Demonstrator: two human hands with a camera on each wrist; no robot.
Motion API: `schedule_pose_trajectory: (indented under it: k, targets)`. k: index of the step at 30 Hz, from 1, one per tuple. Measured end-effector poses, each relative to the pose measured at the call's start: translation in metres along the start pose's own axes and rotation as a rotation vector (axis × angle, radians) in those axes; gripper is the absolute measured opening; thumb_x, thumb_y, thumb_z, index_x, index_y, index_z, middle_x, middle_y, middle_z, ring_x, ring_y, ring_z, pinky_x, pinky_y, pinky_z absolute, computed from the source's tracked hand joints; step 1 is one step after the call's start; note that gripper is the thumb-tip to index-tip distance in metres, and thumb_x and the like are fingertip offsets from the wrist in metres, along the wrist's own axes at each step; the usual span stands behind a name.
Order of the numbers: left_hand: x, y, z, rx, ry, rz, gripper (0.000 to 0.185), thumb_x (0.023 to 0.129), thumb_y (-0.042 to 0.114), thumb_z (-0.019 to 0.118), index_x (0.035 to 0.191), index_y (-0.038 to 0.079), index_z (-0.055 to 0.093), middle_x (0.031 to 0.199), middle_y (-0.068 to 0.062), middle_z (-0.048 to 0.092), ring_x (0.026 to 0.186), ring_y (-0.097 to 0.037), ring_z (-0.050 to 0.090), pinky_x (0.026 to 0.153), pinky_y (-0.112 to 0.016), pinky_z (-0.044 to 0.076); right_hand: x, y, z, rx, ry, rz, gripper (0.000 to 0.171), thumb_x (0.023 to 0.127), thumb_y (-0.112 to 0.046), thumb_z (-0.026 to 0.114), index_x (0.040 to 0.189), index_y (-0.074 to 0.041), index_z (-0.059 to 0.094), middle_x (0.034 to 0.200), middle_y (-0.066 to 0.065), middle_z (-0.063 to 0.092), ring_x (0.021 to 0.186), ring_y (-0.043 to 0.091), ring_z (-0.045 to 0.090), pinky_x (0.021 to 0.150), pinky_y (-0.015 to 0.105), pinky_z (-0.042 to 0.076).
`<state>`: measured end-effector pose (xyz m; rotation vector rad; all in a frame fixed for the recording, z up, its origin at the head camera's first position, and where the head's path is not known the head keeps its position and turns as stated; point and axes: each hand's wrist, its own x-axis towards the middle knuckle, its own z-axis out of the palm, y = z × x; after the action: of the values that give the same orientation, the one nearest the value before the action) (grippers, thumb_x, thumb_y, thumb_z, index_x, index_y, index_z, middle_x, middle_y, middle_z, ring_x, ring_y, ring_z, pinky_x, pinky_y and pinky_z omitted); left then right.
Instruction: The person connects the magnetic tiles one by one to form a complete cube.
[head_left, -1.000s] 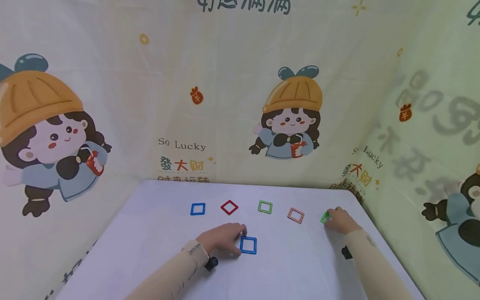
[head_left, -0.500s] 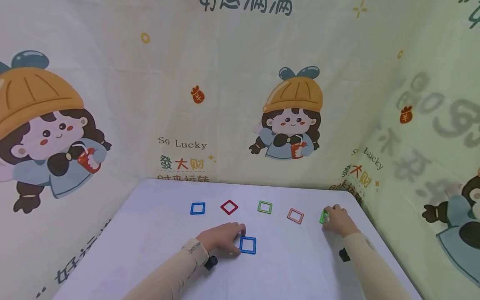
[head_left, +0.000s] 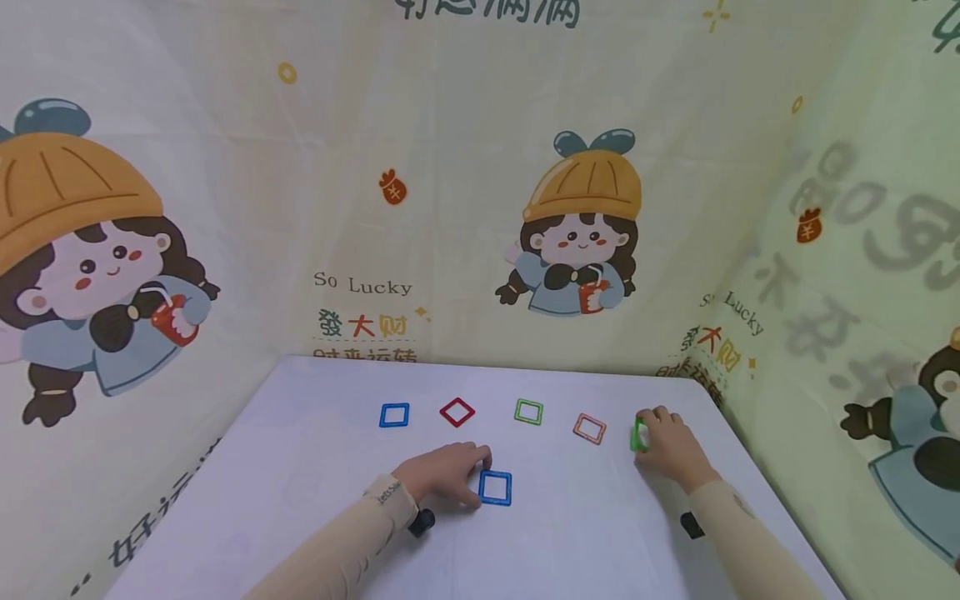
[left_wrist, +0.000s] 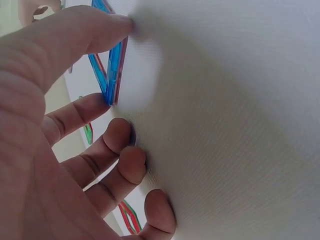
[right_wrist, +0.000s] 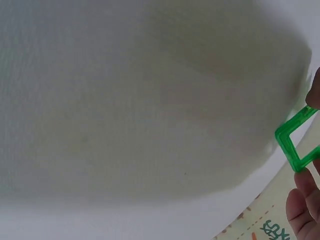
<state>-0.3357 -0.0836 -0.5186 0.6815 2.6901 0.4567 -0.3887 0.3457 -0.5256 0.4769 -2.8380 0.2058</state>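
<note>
Since a second ago your right hand (head_left: 670, 446) has tipped the green square frame (head_left: 638, 435) up on edge at the surface's (head_left: 315, 467) far right, pinching it between fingertips. "So Lucky" reads on the backdrop cloth (head_left: 363, 284). Your left hand (head_left: 444, 473) rests relaxed, fingertips touching the blue square frame (head_left: 496, 488).

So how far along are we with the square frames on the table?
Nothing looks joined yet. In hand: the right hand pinches a green square plastic frame, tilted up on edge; the left hand touches a blue square plastic frame lying flat. Left: four more square frames, blue, red, green, orange, lie separately in a row.
</note>
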Motion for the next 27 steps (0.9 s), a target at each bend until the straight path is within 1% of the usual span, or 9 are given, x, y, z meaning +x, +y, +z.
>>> schedule_pose_trajectory:
  k: [5,9,14,17,22,25,27]
  targets:
    - [0.002,-0.001,-0.001,-0.021,-0.013,0.000,0.050,0.079,0.039,0.088,0.119,0.032,0.060,0.100,0.011,0.059,0.094,-0.008,0.054,0.091,-0.035,0.053,-0.007,-0.002,-0.002,0.076,-0.009,0.026,0.060,0.075,-0.017,0.081,0.126,0.003,0.056,0.117,0.029,0.057,0.096,0.040,0.057,0.076,0.052,0.051]
    - [0.004,-0.002,-0.002,-0.027,-0.024,0.003,0.050,0.078,0.039,0.088,0.119,0.032,0.059,0.100,0.011,0.058,0.093,-0.009,0.054,0.090,-0.035,0.052,-0.011,-0.009,-0.005,0.122,-0.018,0.039,0.060,0.074,-0.018,0.080,0.126,0.002,0.055,0.115,0.026,0.059,0.090,0.031,0.057,0.075,0.046,0.050]
    - [0.003,-0.002,-0.003,-0.021,-0.022,0.007,0.048,0.079,0.038,0.088,0.118,0.033,0.059,0.102,0.011,0.059,0.095,-0.009,0.054,0.090,-0.035,0.052,-0.015,-0.023,-0.012,0.171,-0.025,0.012,0.058,0.071,-0.017,0.080,0.121,0.000,0.056,0.110,0.018,0.061,0.084,0.022,0.056,0.072,0.038,0.049]
    - [0.002,-0.001,-0.004,-0.011,-0.017,0.010,0.048,0.080,0.038,0.087,0.119,0.033,0.060,0.103,0.011,0.059,0.096,-0.009,0.054,0.091,-0.034,0.052,-0.019,-0.032,-0.015,0.193,-0.034,-0.008,0.058,0.069,-0.015,0.080,0.120,-0.001,0.057,0.110,0.014,0.062,0.084,0.019,0.055,0.071,0.037,0.048]
    - [0.001,0.001,-0.005,-0.001,-0.017,0.002,0.048,0.080,0.038,0.088,0.118,0.033,0.060,0.102,0.011,0.059,0.095,-0.009,0.054,0.090,-0.034,0.053,-0.023,-0.046,-0.017,0.213,-0.076,-0.028,0.056,0.072,-0.014,0.080,0.121,-0.004,0.057,0.113,0.008,0.062,0.089,0.016,0.057,0.076,0.036,0.050]
    - [0.001,0.001,-0.004,0.000,-0.020,-0.003,0.048,0.080,0.038,0.088,0.118,0.033,0.060,0.102,0.011,0.058,0.094,-0.009,0.054,0.088,-0.034,0.053,-0.024,-0.054,-0.018,0.225,-0.094,-0.040,0.054,0.073,-0.014,0.079,0.121,-0.005,0.056,0.115,0.008,0.062,0.091,0.017,0.059,0.077,0.037,0.052]
    - [0.000,0.001,-0.003,0.000,-0.020,-0.005,0.048,0.080,0.038,0.088,0.118,0.033,0.060,0.101,0.011,0.058,0.094,-0.010,0.053,0.088,-0.034,0.053,-0.024,-0.058,-0.018,0.230,-0.096,-0.053,0.053,0.074,-0.013,0.079,0.121,-0.005,0.056,0.116,0.008,0.062,0.096,0.020,0.063,0.078,0.038,0.054]
